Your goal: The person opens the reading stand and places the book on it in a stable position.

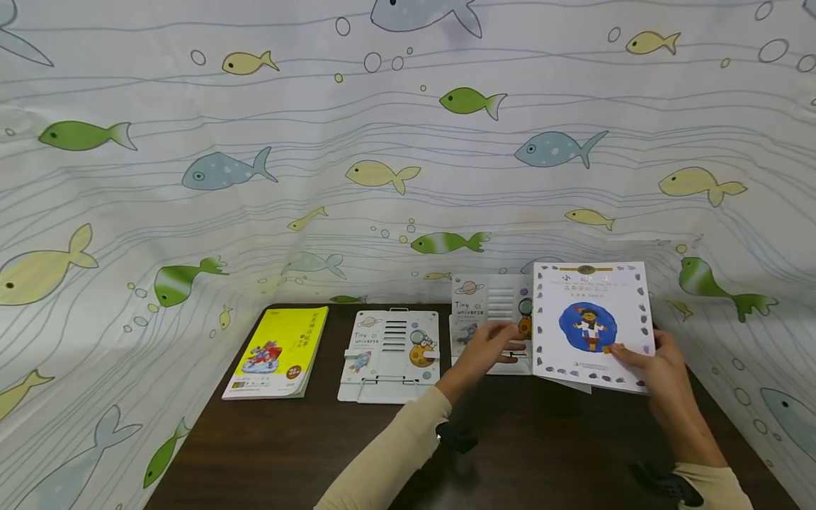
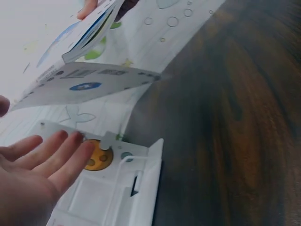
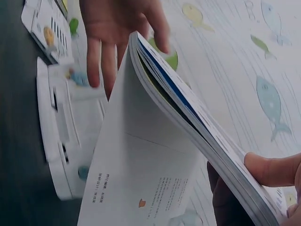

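My right hand (image 1: 663, 375) grips the right edge of a white picture book (image 1: 593, 290), thumb on its front page and fingers behind. In the right wrist view the book's pages (image 3: 202, 136) are bunched under the thumb, while its back cover (image 3: 136, 165) hangs away from them. The left hand (image 1: 487, 350) is by the book's left edge, fingers extended and holding nothing. Behind that hand a white "Tiny universe" book stand (image 1: 468, 297) is propped up, partly hidden by the hand and the book. Its bottom ledge (image 2: 146, 188) shows in the left wrist view.
A second "Tiny universe" stand (image 1: 389, 358) lies folded flat on the dark wooden table (image 1: 274, 453). Left of it lies a yellow book (image 1: 280, 347). A fish-patterned sheet (image 1: 306, 127) walls in the back and sides.
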`<state>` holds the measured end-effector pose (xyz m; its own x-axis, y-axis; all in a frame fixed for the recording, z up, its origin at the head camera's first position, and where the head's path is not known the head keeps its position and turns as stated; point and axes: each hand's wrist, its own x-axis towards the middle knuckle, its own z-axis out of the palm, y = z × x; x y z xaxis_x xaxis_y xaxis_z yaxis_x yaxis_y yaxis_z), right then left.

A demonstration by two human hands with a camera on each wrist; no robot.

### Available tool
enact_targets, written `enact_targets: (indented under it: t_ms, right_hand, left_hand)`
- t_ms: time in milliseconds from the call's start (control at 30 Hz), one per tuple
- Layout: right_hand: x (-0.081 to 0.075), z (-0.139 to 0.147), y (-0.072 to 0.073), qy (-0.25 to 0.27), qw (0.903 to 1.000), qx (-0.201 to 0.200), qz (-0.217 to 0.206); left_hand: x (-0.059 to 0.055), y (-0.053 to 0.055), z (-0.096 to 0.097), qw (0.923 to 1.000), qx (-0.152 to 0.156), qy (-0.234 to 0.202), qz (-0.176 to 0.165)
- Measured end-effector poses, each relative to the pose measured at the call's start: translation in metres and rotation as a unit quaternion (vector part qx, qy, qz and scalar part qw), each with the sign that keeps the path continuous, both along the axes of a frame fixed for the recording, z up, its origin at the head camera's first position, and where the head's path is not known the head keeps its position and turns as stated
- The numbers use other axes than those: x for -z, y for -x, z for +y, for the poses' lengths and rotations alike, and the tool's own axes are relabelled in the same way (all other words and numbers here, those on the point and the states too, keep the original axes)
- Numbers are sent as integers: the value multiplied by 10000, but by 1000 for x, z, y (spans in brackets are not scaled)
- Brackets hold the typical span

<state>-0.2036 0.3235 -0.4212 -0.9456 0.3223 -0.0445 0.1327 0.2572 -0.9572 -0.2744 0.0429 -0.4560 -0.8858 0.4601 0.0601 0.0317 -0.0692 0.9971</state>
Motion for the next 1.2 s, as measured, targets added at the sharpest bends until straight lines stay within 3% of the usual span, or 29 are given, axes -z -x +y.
enact_targets:
  t_ms: [200, 400, 700, 933, 1067, 1200]
  right_hand:
    - [-3, -27, 5, 368, 9988, -293, 126]
    - [0, -53, 13, 329, 9971, -615, 292]
    - [4, -76, 27, 195, 9931, -1025, 534]
    - [6, -83, 42, -368, 9911, -944, 865]
    - [8, -77, 50, -702, 9886, -894, 983]
    - [9, -72, 59, -779, 9822, -1014, 1379]
  left_hand:
    - [-12, 3, -9, 9992, 180, -117, -350]
    - [-16, 6, -14, 9994, 6, -135, -308]
    - [-19, 14, -30, 9982, -510, -299, -94]
    - [-20, 18, -38, 9959, -783, -454, 73]
    - [-20, 22, -40, 9947, -842, -514, 303]
    - [-20, 27, -43, 9927, -944, -303, 693]
